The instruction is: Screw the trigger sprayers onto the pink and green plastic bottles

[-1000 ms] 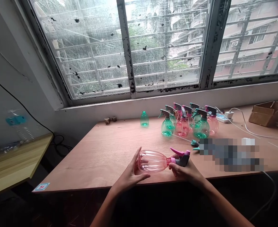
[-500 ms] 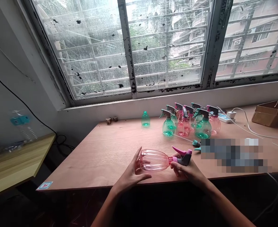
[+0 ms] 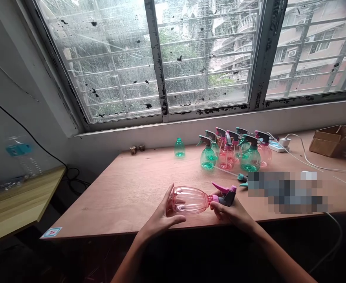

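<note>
A clear pink spray bottle lies sideways between my hands, above the table's front part, its base to the left. My right hand is closed around its pink collar and neck, just under the grey-and-pink trigger head. At the base, my left hand is cupped open, with index finger and thumb spread wide. Other left fingers show behind and through the clear plastic; how firmly they touch it I cannot tell. A loose sprayer head with a teal collar lies right of the bottle, partly under a blurred patch.
Several green and pink spray bottles stand grouped at the back of the wooden table. A green bottle without a sprayer stands left of them. A cardboard box, a power strip and white cables are at the right.
The whole view has shifted slightly, so things appear a little further left. Both hands keep about the same pose around the spray bottle.
</note>
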`<state>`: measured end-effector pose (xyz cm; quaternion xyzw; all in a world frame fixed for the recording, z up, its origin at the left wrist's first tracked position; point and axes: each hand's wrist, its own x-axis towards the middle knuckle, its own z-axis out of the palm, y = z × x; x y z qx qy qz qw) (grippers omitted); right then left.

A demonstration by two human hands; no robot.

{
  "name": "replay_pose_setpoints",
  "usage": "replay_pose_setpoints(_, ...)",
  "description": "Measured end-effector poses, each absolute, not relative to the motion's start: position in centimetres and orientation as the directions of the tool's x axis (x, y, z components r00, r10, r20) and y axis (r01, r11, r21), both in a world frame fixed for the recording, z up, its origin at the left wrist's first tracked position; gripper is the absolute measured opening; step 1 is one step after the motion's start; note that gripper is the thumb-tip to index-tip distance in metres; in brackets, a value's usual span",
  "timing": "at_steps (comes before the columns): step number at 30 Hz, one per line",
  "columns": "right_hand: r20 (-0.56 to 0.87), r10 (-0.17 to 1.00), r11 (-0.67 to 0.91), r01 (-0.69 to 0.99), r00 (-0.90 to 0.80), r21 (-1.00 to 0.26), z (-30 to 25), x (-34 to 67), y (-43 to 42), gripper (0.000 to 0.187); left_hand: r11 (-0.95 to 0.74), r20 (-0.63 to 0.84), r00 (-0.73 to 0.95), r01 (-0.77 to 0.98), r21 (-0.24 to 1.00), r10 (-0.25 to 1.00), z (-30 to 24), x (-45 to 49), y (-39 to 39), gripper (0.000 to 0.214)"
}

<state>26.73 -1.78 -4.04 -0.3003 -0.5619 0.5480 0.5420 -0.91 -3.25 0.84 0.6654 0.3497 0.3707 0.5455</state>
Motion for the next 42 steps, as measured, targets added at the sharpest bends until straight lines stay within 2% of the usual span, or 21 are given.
replay_pose_setpoints(5, 0.278, 0.93, 0.218, -0.249, -0.24, -0.944, -3.87, 26.7, -1.96, 0.027, -0.172, 0.123, 0.479, 0.06, 0.983, 0.869, 0.86, -0.93, -3.08, 0.091)
replay_pose_setpoints(14, 0.275, 0.935, 0.22, -0.241, -0.224, -0.945, -3.64, 26.78, -1.91, 0.027, -0.157, 0.1, 0.481, 0.079, 0.984, 0.871, 0.57, -0.95, -3.07, 0.108)
replay_pose_setpoints(19, 0.255, 0.938, 0.202, -0.227, -0.237, -0.953, -3.56, 26.78, -1.94, 0.03, -0.171, 0.118, 0.485, 0.067, 0.983, 0.866, 0.59, -0.84, -2.89, 0.092)
replay_pose_setpoints(28, 0.231, 0.938, 0.173, -0.227, -0.258, -0.958, -3.29, 26.83, -2.19, 0.031, -0.179, 0.127, 0.462, 0.07, 0.981, 0.878, 0.4, -0.68, -2.74, 0.107)
replay_pose_setpoints(33, 0.216, 0.933, 0.152, -0.229, -0.287, -0.961, -3.2, 26.75, -2.23, 0.031, -0.159, 0.102, 0.452, 0.091, 0.983, 0.886, 0.93, -0.75, -2.9, 0.091)
replay_pose_setpoints(42, 0.239, 0.928, 0.166, -0.26, -0.285, -0.951, -3.25, 26.72, -1.98, 0.03, -0.154, 0.121, 0.469, 0.033, 0.988, 0.875, 1.3, -0.51, -3.17, 0.106)
